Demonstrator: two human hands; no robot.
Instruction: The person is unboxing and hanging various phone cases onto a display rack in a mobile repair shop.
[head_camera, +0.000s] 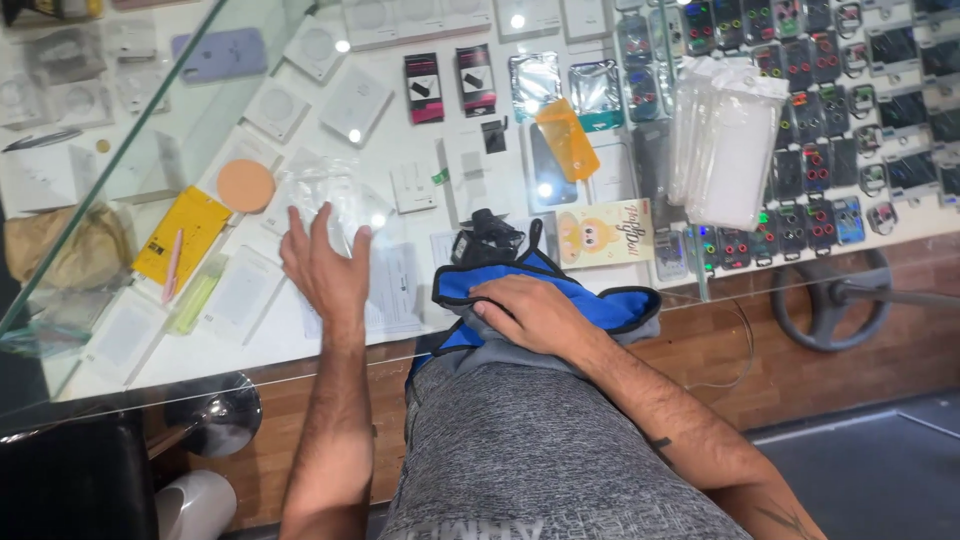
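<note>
The left hand (325, 265) is lying flat on the glass desk (140, 370), fingers spread and its grip open, holding nothing; its fingertips are touching a crumpled clear wrapper (330, 190) that is resting on the glass. The right hand (535, 312) is pressing palm-down on a blue cloth (610, 305) with black edging, fingers loosely stretched and the grip open rather than closed around it. The cloth is sitting at the near edge of the desk, just right of the left hand and against the person's grey shirt (520, 450). A small black device (488, 238) is sitting just beyond the cloth, touching its far edge. An orange disc (246, 186) is lying left of the wrapper, and a yellow card (183, 236) with a pink pen (173, 266) on it is lying further left. Beyond the cloth, to its right, a stack of clear bags (725, 145) is resting on the glass, above rows of small packaged goods showing in the case beneath it.
</note>
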